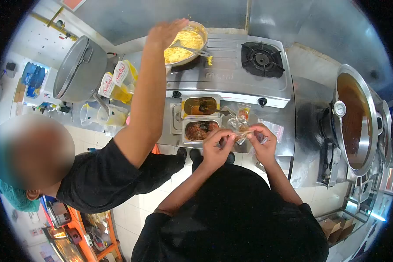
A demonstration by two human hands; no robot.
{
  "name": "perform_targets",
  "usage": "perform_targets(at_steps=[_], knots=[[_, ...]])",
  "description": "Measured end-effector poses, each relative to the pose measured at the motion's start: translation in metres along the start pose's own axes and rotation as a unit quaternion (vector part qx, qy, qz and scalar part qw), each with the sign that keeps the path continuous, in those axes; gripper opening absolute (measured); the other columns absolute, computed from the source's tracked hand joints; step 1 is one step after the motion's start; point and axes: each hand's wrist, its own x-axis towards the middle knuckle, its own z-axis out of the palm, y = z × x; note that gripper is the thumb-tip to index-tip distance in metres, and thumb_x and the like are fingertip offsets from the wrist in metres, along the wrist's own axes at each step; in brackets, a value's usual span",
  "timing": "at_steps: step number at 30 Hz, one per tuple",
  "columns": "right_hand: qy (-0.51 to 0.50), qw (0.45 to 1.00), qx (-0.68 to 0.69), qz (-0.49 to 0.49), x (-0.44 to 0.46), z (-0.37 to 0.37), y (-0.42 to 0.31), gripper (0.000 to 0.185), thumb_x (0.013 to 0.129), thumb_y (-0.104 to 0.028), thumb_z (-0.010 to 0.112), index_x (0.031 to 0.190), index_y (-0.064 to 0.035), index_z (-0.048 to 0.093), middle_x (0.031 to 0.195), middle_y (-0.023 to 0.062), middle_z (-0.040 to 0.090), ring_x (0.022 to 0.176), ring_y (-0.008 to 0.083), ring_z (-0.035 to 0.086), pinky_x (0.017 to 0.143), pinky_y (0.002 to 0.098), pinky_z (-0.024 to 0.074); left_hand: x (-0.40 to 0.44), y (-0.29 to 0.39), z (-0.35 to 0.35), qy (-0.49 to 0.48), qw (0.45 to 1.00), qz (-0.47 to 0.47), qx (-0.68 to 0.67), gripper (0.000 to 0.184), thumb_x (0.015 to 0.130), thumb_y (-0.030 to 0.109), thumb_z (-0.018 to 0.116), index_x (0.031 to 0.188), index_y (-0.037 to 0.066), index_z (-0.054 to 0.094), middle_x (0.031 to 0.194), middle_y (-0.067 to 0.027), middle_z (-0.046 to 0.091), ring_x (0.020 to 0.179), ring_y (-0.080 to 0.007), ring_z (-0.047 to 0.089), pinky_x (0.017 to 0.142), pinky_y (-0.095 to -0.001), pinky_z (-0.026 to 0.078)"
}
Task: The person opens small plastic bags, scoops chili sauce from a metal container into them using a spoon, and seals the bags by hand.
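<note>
A small clear plastic bag [238, 124] with something brownish inside is pinched at its gathered end between my two hands. My left hand [218, 148] grips it from the left with fingers curled. From the right, my right hand [263, 142] closes on the same end, thumb near the left thumb. Just behind is another filled clear bag [243, 112]. Left of the hands, a steel container of dark red sauce [201, 130] stands in front of one holding orange oily sauce [199, 106], with a spoon handle [222, 112] sticking out. Flat clear plastic bags [270, 129] lie to the right.
A co-worker's arm [146, 91] reaches over a pan [201, 29] of yellow food with a spatula [192, 49] on the stove [222, 78]. An unused burner [262, 59] is at right. Farther right stands a large pot [356, 131] of brown liquid. Oil pouches [115, 85] and jugs [113, 115] stand left.
</note>
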Motion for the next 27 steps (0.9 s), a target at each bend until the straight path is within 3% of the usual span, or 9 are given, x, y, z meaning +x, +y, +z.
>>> perform_targets(at_steps=[2,7,8,16,22,27], knots=[[-0.05,0.997,-0.059,0.001,-0.002,-0.011,-0.001,0.008,0.087,-0.006,0.074,0.093,-0.0023,0.069,0.091,0.0053,0.067,0.078,0.01,0.059,0.068,0.0245,0.0456,0.001,-0.001,0.006,-0.011,1.0,-0.006,-0.007,0.009,0.085,0.002,0.071,0.093,0.001,0.068,0.088,-0.0073,0.067,0.07,-0.0146,0.057,0.062,-0.0281,0.046],[-0.038,0.996,-0.086,-0.002,-0.008,-0.026,-0.005,0.011,0.085,-0.005,0.074,0.095,-0.0017,0.07,0.092,0.0063,0.068,0.078,0.0115,0.06,0.068,0.0259,0.0463,0.005,0.0,0.023,-0.097,0.995,-0.01,-0.032,0.012,0.088,0.004,0.069,0.099,0.001,0.066,0.092,-0.0064,0.064,0.075,-0.0138,0.055,0.066,-0.0256,0.043],[-0.054,0.993,-0.108,0.005,-0.009,-0.03,-0.007,0.012,0.085,-0.004,0.074,0.095,-0.0014,0.07,0.092,0.0066,0.068,0.078,0.0122,0.06,0.068,0.0264,0.0465,-0.002,-0.017,0.032,-0.099,0.989,-0.049,-0.095,0.012,0.088,0.006,0.071,0.099,0.002,0.066,0.093,-0.0059,0.064,0.076,-0.0126,0.055,0.067,-0.0252,0.043],[-0.04,0.997,-0.064,0.016,-0.023,-0.051,-0.009,0.012,0.084,-0.004,0.075,0.094,-0.0006,0.071,0.091,0.0078,0.068,0.079,0.0146,0.062,0.069,0.0277,0.0473,-0.002,-0.018,0.05,-0.143,0.986,-0.035,-0.077,0.011,0.087,0.007,0.073,0.097,0.004,0.07,0.094,-0.0048,0.068,0.081,-0.0133,0.056,0.069,-0.0267,0.043],[-0.034,0.996,-0.077,0.007,-0.024,-0.059,-0.006,0.011,0.084,-0.004,0.076,0.093,-0.0004,0.071,0.09,0.0078,0.069,0.078,0.014,0.062,0.066,0.0275,0.0474,0.001,-0.017,0.055,-0.184,0.977,-0.098,-0.052,0.012,0.086,0.007,0.074,0.098,0.006,0.073,0.094,-0.0036,0.069,0.083,-0.0146,0.056,0.071,-0.0275,0.042],[-0.044,0.996,-0.07,0.017,-0.024,-0.07,-0.011,0.009,0.084,-0.006,0.075,0.092,-0.0011,0.073,0.09,0.0073,0.07,0.077,0.0123,0.062,0.065,0.0263,0.0471,0.004,-0.017,0.056,-0.218,0.969,-0.082,-0.078,0.01,0.089,0.007,0.072,0.098,0.006,0.076,0.099,-0.0067,0.074,0.087,-0.0169,0.061,0.08,-0.0294,0.044]])
